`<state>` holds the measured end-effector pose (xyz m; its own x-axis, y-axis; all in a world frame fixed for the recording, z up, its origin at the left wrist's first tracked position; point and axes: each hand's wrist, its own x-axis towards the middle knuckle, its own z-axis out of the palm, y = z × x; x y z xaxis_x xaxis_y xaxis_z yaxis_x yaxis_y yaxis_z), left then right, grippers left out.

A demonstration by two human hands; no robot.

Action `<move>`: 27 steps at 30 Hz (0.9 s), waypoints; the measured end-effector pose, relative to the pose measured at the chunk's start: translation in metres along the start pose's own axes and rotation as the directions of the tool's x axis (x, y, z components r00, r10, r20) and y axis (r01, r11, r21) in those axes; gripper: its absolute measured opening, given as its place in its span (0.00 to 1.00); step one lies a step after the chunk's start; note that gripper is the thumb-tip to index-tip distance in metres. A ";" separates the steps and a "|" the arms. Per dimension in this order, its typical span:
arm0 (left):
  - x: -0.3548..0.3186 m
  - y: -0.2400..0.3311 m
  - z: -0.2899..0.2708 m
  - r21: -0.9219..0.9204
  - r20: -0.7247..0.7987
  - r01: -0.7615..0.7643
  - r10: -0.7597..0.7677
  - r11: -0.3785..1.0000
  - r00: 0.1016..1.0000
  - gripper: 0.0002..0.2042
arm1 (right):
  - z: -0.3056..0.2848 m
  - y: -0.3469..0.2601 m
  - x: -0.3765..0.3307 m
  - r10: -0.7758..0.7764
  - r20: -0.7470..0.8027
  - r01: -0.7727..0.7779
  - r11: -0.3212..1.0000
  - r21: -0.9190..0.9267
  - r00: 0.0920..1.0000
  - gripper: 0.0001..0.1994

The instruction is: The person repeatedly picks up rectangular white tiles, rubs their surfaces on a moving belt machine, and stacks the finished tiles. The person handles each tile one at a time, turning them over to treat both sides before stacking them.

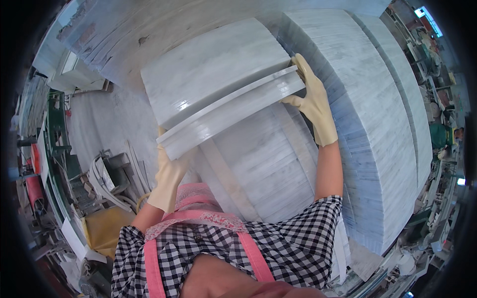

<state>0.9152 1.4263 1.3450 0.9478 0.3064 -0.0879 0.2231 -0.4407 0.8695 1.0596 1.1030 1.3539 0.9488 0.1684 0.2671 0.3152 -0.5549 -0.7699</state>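
Head view: a long white marble moulding strip with a stepped profile [231, 111] is held up in the air, tilted so that its right end sits higher than its left. It lies across the lower edge of a flat white-grey marble slab [208, 67], and the two appear to be carried together, touching along that edge.

Left hand [169, 174], in a pale yellow rubber glove, supports the strip's lower left end from beneath. Its fingers are tucked under the stone and mostly hidden, so how far they curl cannot be told; the palm is pressed against the underside.

Right hand [313, 102], gloved the same way, grips the upper right end. Its fingers are extended and lie flat against the end face, with the thumb spread below, clamped on the strip.

Directly below the held pieces stands a stack of white marble slabs on edge [263, 169], their faces streaked with grey. To the right, just beside the right hand, rises a larger stack of thin white marble slabs [377, 129], their edges showing as fine parallel lines.

Person's black-and-white checked shirt [298, 238] and pink floral apron with pink straps [198, 208] fill the lower middle of the picture.

On the left, well apart from the stone, a green metal machine frame [57, 134] and a yellow box [104, 226] stand on a dusty grey floor [104, 124].
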 end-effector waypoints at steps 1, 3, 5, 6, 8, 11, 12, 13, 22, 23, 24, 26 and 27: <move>-0.003 0.000 -0.006 0.008 0.021 0.023 -0.023 1.000 1.000 0.26 | 0.001 -0.004 0.001 -0.042 0.041 0.041 0.999 0.031 0.998 0.46; -0.003 0.002 -0.015 0.032 0.076 0.161 -0.163 0.986 0.984 0.29 | -0.002 -0.003 0.007 0.009 0.162 -0.042 0.979 0.200 0.987 0.48; -0.001 0.004 -0.022 0.031 0.102 0.351 -0.352 0.936 0.930 0.31 | -0.004 0.005 0.012 0.108 0.304 -0.244 0.855 0.458 0.947 0.49; -0.002 0.005 -0.022 0.082 0.139 0.342 -0.350 0.936 0.926 0.31 | 0.000 0.010 0.012 0.163 0.325 -0.298 0.854 0.427 0.931 0.48; -0.002 0.008 -0.021 0.107 0.125 0.303 -0.315 0.947 0.941 0.31 | 0.007 0.022 0.009 0.147 0.323 -0.286 0.852 0.438 0.935 0.43; -0.001 0.016 -0.016 0.028 0.142 0.337 -0.338 0.941 0.930 0.32 | 0.015 0.036 0.007 0.315 0.229 -0.382 0.849 0.366 0.921 0.38; 0.001 0.018 -0.016 0.003 0.171 0.288 -0.284 0.958 0.944 0.32 | 0.015 0.039 0.008 0.469 0.204 -0.510 0.817 0.270 0.859 0.37; 0.001 0.020 -0.016 -0.013 0.236 0.270 -0.259 0.963 0.936 0.33 | 0.014 0.040 0.009 0.343 0.243 -0.416 0.815 0.403 0.907 0.37; 0.008 -0.013 0.005 0.037 0.128 0.076 -0.080 0.996 0.988 0.25 | 0.008 0.007 0.010 0.491 0.045 -0.478 0.818 0.321 0.870 0.37; 0.008 -0.018 0.008 -0.017 0.131 0.059 -0.056 0.998 0.990 0.29 | 0.009 0.001 0.008 0.491 0.022 -0.473 0.824 0.311 0.871 0.37; 0.009 -0.022 0.011 -0.070 0.134 0.041 -0.031 0.997 0.990 0.33 | 0.010 -0.004 0.006 0.494 0.004 -0.472 0.829 0.300 0.870 0.36; 0.009 -0.030 0.010 -0.128 0.216 0.086 -0.057 0.988 0.975 0.52 | 0.013 -0.009 0.002 0.517 -0.019 -0.490 0.822 0.290 0.856 0.35; 0.007 -0.035 0.007 -0.113 0.224 0.062 -0.036 0.992 0.974 0.53 | 0.015 -0.010 0.000 0.534 -0.029 -0.504 0.813 0.290 0.845 0.35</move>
<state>0.9153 1.4378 1.3110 0.9662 0.1248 -0.2257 0.2546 -0.3230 0.9115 1.0569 1.1212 1.3527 0.9695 -0.1778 -0.1688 -0.2168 -0.3004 -0.9288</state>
